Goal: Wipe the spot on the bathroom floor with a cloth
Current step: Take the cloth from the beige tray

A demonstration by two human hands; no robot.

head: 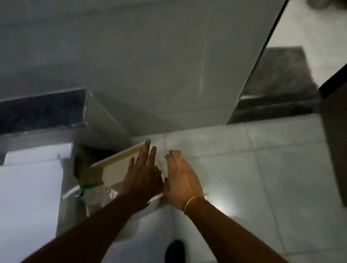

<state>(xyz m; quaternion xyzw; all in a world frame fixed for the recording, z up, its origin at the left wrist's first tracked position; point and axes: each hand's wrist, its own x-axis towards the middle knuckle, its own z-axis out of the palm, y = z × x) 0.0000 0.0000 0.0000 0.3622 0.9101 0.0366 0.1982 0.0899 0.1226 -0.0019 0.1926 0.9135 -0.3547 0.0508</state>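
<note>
— What's the floor like?
— Pale grey square-tiled bathroom floor, glossy, with a bright glare patch on it.
— Anything lying on it?
— A shallow tan cardboard box by the wall, clear plastic wrapping inside. A white toilet stands beside it, and a dark grey mat lies beyond the doorway.

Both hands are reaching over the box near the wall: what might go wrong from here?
No cloth shows in either the left hand or the right hand, so wiping cannot start yet. The shiny floor tiles may be slippery. The tan box sits tilted and cluttered; leaning on it might tip it.
</note>
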